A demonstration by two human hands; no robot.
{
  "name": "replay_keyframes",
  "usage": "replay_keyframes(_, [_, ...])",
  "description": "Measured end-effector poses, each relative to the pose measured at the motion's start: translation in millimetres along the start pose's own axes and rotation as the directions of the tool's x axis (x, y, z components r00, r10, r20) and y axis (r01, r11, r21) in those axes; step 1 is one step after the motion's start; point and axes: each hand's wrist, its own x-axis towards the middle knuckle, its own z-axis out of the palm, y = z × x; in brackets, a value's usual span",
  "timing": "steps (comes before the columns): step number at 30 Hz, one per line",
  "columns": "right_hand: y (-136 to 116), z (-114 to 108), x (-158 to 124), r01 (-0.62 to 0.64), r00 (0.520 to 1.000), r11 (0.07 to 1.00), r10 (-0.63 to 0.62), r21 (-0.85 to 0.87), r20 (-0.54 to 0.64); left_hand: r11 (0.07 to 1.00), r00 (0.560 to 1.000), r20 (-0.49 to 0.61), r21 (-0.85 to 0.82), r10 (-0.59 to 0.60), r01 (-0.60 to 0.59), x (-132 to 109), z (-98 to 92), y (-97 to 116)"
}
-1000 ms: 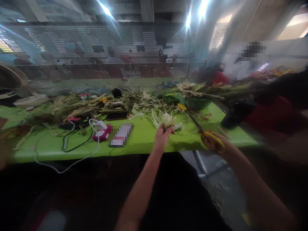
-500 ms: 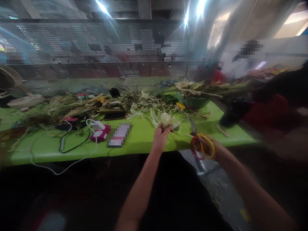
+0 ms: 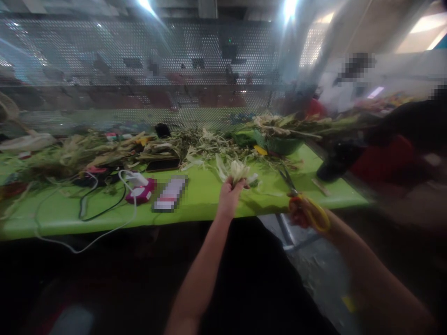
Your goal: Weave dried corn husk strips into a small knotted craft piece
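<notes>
Fingers closed, my left hand [image 3: 230, 193] grips a pale flower shape of corn husk [image 3: 239, 170] just above the front of the green table [image 3: 202, 197]. To its right, my right hand [image 3: 301, 213] is wrapped around a pair of scissors [image 3: 292, 187] with a yellow and a red handle loop. The blades point up and away to the left, slightly parted, and are apart from the husk flower. Loose husk pieces lie behind my left hand.
A phone [image 3: 171, 193] and a magenta power adapter [image 3: 141, 190] with cables lie left of my hands. Dried husks [image 3: 160, 151] are heaped along the back. A green bowl [image 3: 282, 143] carries more husks. At right sits another person in red [image 3: 375, 160].
The scissors have turned in my right hand: their loops now tip to the right, and the blades show parted. My left hand keeps hold of the husk flower. The view has shifted slightly.
</notes>
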Motion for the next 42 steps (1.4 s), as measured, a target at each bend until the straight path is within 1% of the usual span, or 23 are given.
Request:
replay_keyframes(3, [0.4,-5.0,-7.6,-0.076,0.997,0.997,0.077,-0.012,0.018,1.000,1.000,-0.010,-0.022,-0.014,0.013,0.4,-0.7,0.9])
replay_keyframes(6, [0.4,-13.9,-17.7,-0.131,0.990,0.990,0.133,-0.059,0.038,1.000,1.000,-0.005,-0.003,-0.015,0.015,1.2,-3.6,-0.5])
replay_keyframes(10, [-3.0,-27.6,-32.3,-0.100,0.995,0.987,0.100,-0.129,-0.002,1.000,1.000,0.007,0.008,0.003,-0.003,2.0,-4.9,-4.4])
replay_keyframes(12, [-5.3,-29.4,-39.0,-0.090,0.996,0.983,0.086,-0.158,-0.030,1.000,1.000,0.014,0.008,0.016,-0.016,1.8,-3.1,-5.9])
replay_keyframes(15, [-7.4,-19.5,-47.0,-0.070,0.998,0.984,0.068,-0.165,-0.017,0.999,0.999,0.029,0.028,0.035,-0.036,0.1,1.2,-6.5])
replay_keyframes(20, [-12.6,19.6,-48.9,0.001,0.998,0.986,0.009,-0.169,0.055,0.997,0.998,0.031,0.059,0.052,-0.054,-7.3,8.7,-3.2])
replay_keyframes(23, [-19.5,40.5,-42.8,-0.002,0.996,0.972,0.024,-0.236,0.088,0.995,0.998,0.035,0.083,0.052,-0.055,-11.7,10.7,-0.3])
replay_keyframes(26, [-25.0,53.8,-36.4,0.028,0.994,0.946,0.009,-0.324,0.111,0.992,0.997,0.052,0.108,0.058,-0.064,-14.0,10.1,1.0])
replay_keyframes(31, [-24.8,61.7,-33.0,0.047,0.992,0.941,-0.003,-0.335,0.129,0.984,0.989,0.093,0.125,0.118,-0.129,-14.8,8.0,-0.5])
replay_keyframes(34, [-22.8,61.8,-33.4,0.054,0.990,0.945,-0.007,-0.324,0.143,0.984,0.988,0.109,0.134,0.107,-0.121,-15.5,8.3,-0.7])
replay_keyframes(42, [-20.3,60.9,-31.1,0.064,0.987,0.957,-0.018,-0.284,0.161,0.987,0.991,0.106,0.129,0.081,-0.094,-18.4,11.6,3.0])
